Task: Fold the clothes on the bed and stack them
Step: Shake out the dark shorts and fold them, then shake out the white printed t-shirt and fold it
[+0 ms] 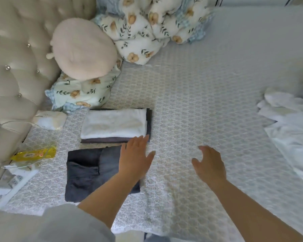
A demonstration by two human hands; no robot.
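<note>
Now, with both hands empty, left hand [136,159] flat over the folded dark trousers [93,173] and right hand [209,165] loosely spread, better reach across the bed [208,84] for the crumpled white garment [290,126].

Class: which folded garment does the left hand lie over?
The dark jeans, nearest the camera; the left hand covers their right edge. The white garment lies beyond them.

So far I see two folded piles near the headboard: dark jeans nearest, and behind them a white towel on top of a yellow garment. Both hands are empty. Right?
Not quite. The head view shows the white towel lying on a dark grey garment, not a yellow one. The rest holds: the folded dark jeans lie nearest, and the left hand and right hand hold nothing.
</note>
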